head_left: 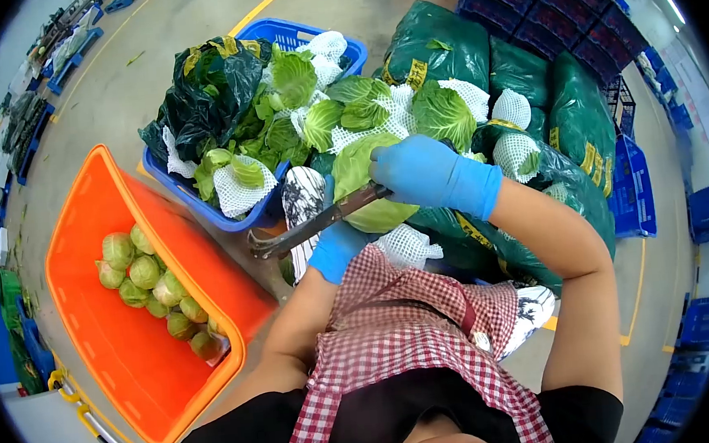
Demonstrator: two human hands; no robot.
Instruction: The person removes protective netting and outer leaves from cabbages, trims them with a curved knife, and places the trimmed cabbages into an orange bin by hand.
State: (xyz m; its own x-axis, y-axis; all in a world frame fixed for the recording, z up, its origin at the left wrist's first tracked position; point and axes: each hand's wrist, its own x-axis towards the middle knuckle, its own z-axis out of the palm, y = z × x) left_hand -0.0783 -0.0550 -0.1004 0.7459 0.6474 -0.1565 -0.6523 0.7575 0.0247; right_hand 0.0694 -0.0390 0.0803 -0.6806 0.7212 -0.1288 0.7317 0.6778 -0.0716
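My right hand (419,169), in a blue glove, is closed round the handle of a long dark-bladed knife (321,223). The blade slants down to the left and ends in a curved, hooked-looking tip. Behind the knife is a pale green cabbage (355,171), held before my apron. My left hand (338,246), also gloved in blue, grips this cabbage low on its left side, its fingers partly hidden by the blade and the cabbage. Loose cabbage leaves (362,108) and white foam nets (396,118) lie just beyond my hands.
An orange bin (235,347) holding several trimmed cabbages (144,271) stands at left. Ahead, a blue basket (212,216) is heaped with leaves, nets and a dark plastic bag (215,91). Full green sacks (440,44) are piled at right, before stacked dark crates (550,6).
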